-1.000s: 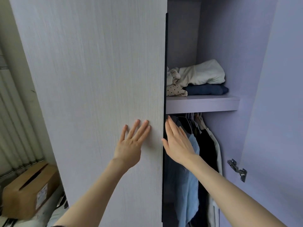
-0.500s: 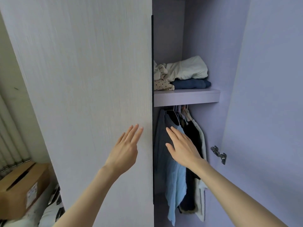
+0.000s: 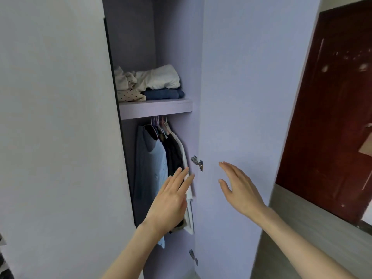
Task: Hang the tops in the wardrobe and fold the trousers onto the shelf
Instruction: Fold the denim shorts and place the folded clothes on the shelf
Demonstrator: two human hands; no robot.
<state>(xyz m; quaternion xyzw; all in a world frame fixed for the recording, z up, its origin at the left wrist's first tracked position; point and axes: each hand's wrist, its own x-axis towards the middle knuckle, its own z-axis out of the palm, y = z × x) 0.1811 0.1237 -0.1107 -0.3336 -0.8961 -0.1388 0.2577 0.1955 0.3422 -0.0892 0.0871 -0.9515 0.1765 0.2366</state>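
1. Wardrobe (image 3: 177, 47) stands with its right-hand door (image 3: 241, 97) swung open and its left-hand door (image 3: 60, 117) closed, so only a narrow slice of the inside shows.
2. Tops (image 3: 159, 170) hang from hangers (image 3: 159, 122) under the shelf (image 3: 156, 108): a grey one, a pale blue one, a black one and a white one, packed close together.
3. Folded trousers (image 3: 163, 94), dark blue, lie on the shelf beneath a cream garment (image 3: 159, 78), with a spotted cloth (image 3: 130, 96) and a crumpled light cloth just beside them.
4. Left hand (image 3: 170, 202) is raised in front of the hanging tops, fingers straight and spread, holding nothing; whether it touches the cloth I cannot tell.
5. Right hand (image 3: 240, 190) is lifted before the inner face of the open door, near the hinge (image 3: 197, 163), fingers straight, thumb out, empty as well.
6. Both hands are well apart from each other.
7. Judging by the stocked rail and shelf and the empty hands, the sorting looks finished, and the step in hand seems to be closing up.
8. The next move likely calls for a flat palm on the open door to swing it shut, with the left hand drawn clear of the gap first.
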